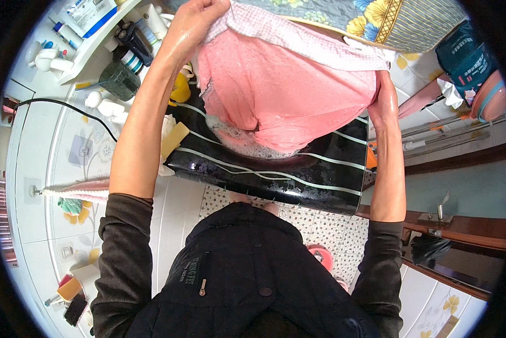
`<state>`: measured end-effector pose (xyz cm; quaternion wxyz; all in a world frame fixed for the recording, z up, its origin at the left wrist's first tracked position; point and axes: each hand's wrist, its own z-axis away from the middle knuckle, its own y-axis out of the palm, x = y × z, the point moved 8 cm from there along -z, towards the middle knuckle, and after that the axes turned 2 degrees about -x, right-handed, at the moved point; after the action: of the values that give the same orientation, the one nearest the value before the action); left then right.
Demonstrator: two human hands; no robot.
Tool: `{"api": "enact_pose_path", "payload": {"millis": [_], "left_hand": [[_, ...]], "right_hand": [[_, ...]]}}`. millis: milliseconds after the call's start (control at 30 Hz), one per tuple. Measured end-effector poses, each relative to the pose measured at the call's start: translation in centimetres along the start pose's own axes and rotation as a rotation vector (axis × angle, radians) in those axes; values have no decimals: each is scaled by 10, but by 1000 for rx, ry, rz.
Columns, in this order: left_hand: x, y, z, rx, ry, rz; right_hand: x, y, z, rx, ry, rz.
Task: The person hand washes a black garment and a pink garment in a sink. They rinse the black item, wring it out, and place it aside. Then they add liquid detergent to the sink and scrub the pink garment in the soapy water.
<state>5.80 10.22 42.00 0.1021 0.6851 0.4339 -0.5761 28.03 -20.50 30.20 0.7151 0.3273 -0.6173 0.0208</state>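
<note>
A wet pink cloth with a pale checked band along its top edge hangs stretched between my two hands. My left hand is closed on the band's upper left corner, held high. At the opposite end, my right hand grips the cloth's right edge, lower down. The cloth's bottom droops into soapy suds in the basin of a black counter with pale wavy stripes. Most of the basin is hidden behind the cloth. What kind of article the cloth is, I cannot tell.
On the left, a white shelf carries bottles and tubes, with a dark cup below. A yellowish block lies at the counter's left edge. To the right are a teal package and a door handle. A pink slipper shows on the floor.
</note>
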Motion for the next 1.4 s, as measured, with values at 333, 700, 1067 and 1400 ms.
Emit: {"api": "enact_pose_path", "payload": {"millis": [333,700,1067,1400], "left_hand": [[80,11,17,82,1,118],[-87,-20,-14,24,143,-18],[-107,15,-34,168,-72,584],[-89,14,-82,192,-136,1118]], "right_hand": [[22,28,3,34,-73,192],[13,16,-15,7,14,177],[-60,-23,-29,-9,103,510],[-127,28,35,122,-253,809]]}}
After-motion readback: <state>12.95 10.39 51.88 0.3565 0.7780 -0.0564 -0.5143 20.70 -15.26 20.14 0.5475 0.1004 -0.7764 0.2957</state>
